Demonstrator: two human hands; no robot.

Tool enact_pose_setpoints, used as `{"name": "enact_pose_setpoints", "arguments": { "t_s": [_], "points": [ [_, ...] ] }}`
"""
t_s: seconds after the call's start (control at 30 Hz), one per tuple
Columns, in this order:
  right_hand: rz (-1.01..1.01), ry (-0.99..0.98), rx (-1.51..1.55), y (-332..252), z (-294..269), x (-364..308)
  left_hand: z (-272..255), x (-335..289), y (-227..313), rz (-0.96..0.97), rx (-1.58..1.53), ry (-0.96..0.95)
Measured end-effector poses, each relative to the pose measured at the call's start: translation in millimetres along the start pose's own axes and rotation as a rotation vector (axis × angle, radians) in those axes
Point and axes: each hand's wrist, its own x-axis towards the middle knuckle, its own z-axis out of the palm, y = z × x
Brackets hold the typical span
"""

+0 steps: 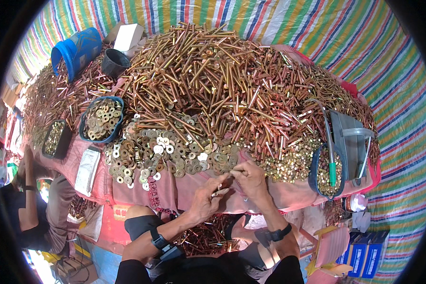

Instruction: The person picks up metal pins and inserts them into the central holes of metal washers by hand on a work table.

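My left hand and my right hand meet above the near edge of the cloth-covered table, fingertips nearly touching. Both are closed in a pinch; whatever is between the fingers is too small and hidden to name. Just beyond them lie loose flat metal washers, spread to the left. Small shiny nuts are heaped to the right of my right hand. Behind these rises a large pile of long brass-coloured bolts.
At left stand a blue tub of washers, a dark tray of small parts, a blue bucket and a black cup. A blue basket with a green-handled tool sits right. Another person's arm shows far left.
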Motion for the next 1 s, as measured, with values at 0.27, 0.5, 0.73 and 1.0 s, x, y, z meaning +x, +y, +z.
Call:
{"name": "enact_pose_setpoints", "arguments": {
  "t_s": [0.27, 0.5, 0.73, 1.0],
  "points": [
    [0.435, -0.116, 0.911, -34, -24, -5, 4, 0, 3, -0.003, 0.098, 0.046],
    [0.451, -0.244, 0.725, -61, -13, -10, 0, 1, 2, -0.025, 0.054, 0.002],
    [0.38, -0.219, 0.67, -67, -10, -15, 2, -3, 0, 0.1, 0.133, 0.029],
    [-0.003, 0.357, -0.353, -22, -53, 3, -1, -7, 3, 0.013, 0.08, 0.002]
  ]
}}
